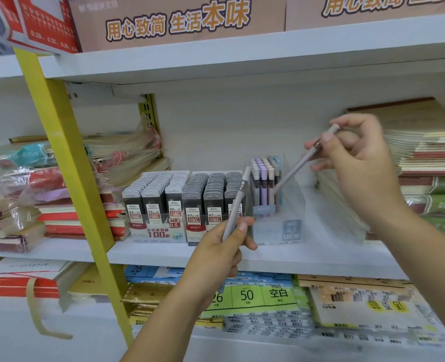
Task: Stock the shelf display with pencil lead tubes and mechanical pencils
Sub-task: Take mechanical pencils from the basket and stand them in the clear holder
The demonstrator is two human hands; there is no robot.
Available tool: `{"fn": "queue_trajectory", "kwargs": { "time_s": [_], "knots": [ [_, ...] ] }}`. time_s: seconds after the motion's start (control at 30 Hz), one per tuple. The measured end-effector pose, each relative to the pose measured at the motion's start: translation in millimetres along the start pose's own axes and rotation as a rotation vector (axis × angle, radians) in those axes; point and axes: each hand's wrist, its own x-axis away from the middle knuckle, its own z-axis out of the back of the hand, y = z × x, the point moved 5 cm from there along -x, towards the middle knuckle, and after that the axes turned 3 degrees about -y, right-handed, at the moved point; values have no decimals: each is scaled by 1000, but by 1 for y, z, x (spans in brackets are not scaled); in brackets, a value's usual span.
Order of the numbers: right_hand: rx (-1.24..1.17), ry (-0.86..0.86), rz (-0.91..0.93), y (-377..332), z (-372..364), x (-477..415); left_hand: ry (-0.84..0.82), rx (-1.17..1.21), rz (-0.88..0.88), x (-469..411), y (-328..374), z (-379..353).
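Right hand (357, 163): pencil (295, 169) seemingly past box (293, 223) rim. Left hand (220, 254): second pencil (238, 199).

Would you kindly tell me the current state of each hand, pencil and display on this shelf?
left hand, grips the left pencil near its lower end.
left pencil, tilted, cap end up, not yet stocked.
right hand, pinches the right pencil near its top.
right pencil, slanted, tip down into the clear box.
clear box, partly filled; stocked pencils stand upright at its left.
lead tubes, packed upright in rows.
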Motion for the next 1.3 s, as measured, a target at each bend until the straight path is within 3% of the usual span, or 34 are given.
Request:
{"fn": "queue_trajectory", "kwargs": {
  "time_s": [0.2, 0.5, 0.93, 1.03, 1.13, 1.2, 1.3],
  "knots": [
    [447, -216, 0, 24, -15, -5, 22, -3, 10, -2, -3, 3],
    [501, -272, -29, 41, -27, -2, 23, -19, 11, -3, -6, 8],
    [844, -280, -8, 54, -35, -1, -2, -15, 7, 0, -1, 6],
    [681, -163, 36, 31, -38, 13, -22, -45, 7, 0, 0, 3],
    [215, -314, -189, 19, -58, 30, -36, -80, 4, -1, 1, -4],
    [49, -391, -284, 18, -69, 38, -60, -98, 2, -1, 1, -10],
    [-91, -299, -295, 11, -63, 33, -54, -125, 6, -1, 0, -10]
  ]
}}
